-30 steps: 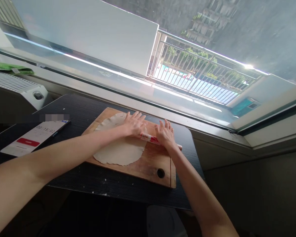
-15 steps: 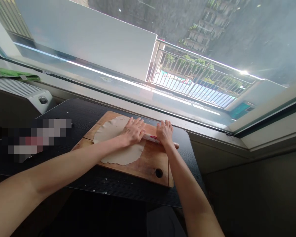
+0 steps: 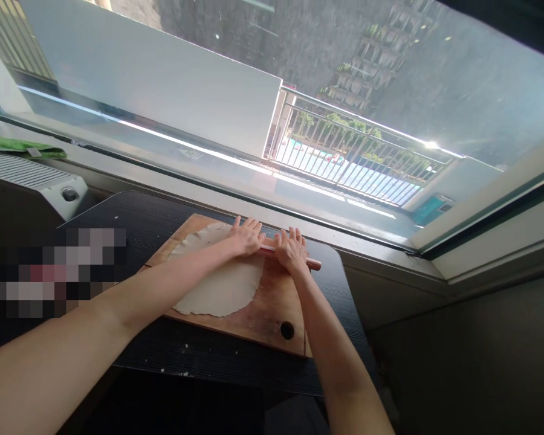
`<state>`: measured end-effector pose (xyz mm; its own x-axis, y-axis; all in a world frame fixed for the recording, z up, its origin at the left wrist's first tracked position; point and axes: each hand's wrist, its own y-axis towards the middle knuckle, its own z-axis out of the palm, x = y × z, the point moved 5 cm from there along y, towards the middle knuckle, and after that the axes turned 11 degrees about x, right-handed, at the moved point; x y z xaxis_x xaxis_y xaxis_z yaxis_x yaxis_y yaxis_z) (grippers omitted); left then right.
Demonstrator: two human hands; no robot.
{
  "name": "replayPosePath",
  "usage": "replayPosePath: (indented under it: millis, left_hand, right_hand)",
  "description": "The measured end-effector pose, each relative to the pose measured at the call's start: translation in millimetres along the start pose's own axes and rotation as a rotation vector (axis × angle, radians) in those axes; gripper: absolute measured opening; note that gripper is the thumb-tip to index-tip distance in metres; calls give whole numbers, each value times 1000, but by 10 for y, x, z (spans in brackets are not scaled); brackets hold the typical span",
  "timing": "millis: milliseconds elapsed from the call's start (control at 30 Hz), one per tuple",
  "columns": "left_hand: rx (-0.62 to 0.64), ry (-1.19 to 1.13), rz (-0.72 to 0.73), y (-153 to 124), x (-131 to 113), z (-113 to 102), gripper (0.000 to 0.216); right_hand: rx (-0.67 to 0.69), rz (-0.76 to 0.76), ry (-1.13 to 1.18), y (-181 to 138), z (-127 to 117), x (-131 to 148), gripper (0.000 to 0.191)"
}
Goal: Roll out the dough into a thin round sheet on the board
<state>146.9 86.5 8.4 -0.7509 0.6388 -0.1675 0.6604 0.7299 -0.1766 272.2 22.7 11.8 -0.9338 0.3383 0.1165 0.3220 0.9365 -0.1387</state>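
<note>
A thin round sheet of pale dough (image 3: 220,284) lies on a wooden cutting board (image 3: 272,317) with a round hole near its front right corner. My left hand (image 3: 245,237) rests flat, fingers stretched out, on a rolling pin (image 3: 310,263) at the far edge of the dough. My right hand (image 3: 291,249) lies flat on the same pin just to the right. Most of the pin is hidden under my palms; only its right end and a short piece between the hands show.
The board sits on a black ribbed table (image 3: 154,217) dusted with flour specks. A white radiator (image 3: 36,178) with a green cloth (image 3: 18,145) stands at the left. A window sill (image 3: 353,248) and a large window run behind the table. A blurred object lies at the left.
Both hands have pushed the rolling pin away from me toward the board's far edge, and they have drawn closer together.
</note>
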Motion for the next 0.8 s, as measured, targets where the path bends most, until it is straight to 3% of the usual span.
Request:
replayPosePath:
  millis: [100,300,367,533,600,800]
  left_hand:
    - [-4,-3,-5,23,10,1,55]
    - [-27,27,162,-395,-19,244,56]
    - [-42,23,146,-331,-9,200,57]
    - [-11,-21,-16,189,64,-58,56]
    - [-18,-29,-31,222,80,-72,56]
    - [-82,33,170,-343,40,232,57]
  right_hand:
    - [56,8,16,-6,-17,17,55]
    - [102,-178,-84,-509,201,2,57]
    - [92,-173,-89,-424,178,-12,58]
    - [135,-32,22,149,-9,-34,59]
    - [132,-22,30,170,-29,-31,58]
    - [92,-244,-98,-466,194,20,60]
